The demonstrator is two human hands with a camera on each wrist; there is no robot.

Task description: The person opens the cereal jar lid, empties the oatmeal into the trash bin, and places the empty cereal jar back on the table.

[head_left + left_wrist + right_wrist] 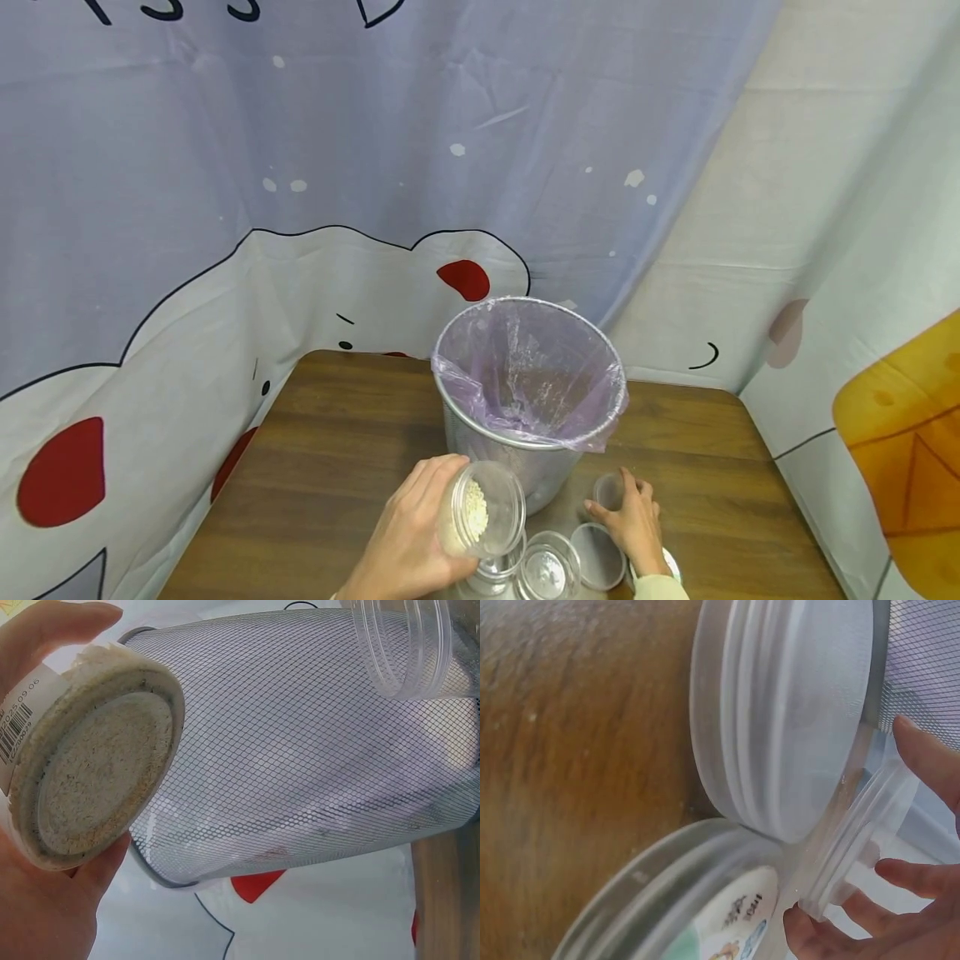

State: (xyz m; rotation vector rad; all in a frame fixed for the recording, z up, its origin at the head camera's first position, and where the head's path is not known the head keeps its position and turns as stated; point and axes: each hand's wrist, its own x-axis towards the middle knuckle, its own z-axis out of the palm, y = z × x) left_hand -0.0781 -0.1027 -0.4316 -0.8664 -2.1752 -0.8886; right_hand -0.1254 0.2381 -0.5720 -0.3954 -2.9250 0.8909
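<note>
My left hand [416,525] grips a clear jar [501,508] of pale grains, tipped so its open mouth points right, in front of the bin. In the left wrist view the jar's round base [105,772] faces the camera, grains packed against it, and a barcode label [19,724] shows on its side. On the right, my right hand [636,518] holds a small clear lid [609,492] by its rim, thumb and fingers at opposite edges. Close by lies a larger translucent lid [597,557]. Another lid with a printed picture [739,915] lies under the right wrist.
A silver mesh bin [528,475] lined with a thin purple bag [517,358] stands at the centre of the wooden table [360,425]. Two open clear jars, one of them a wide jar [549,568], stand before it. Printed curtains [337,150] hang behind and at both sides.
</note>
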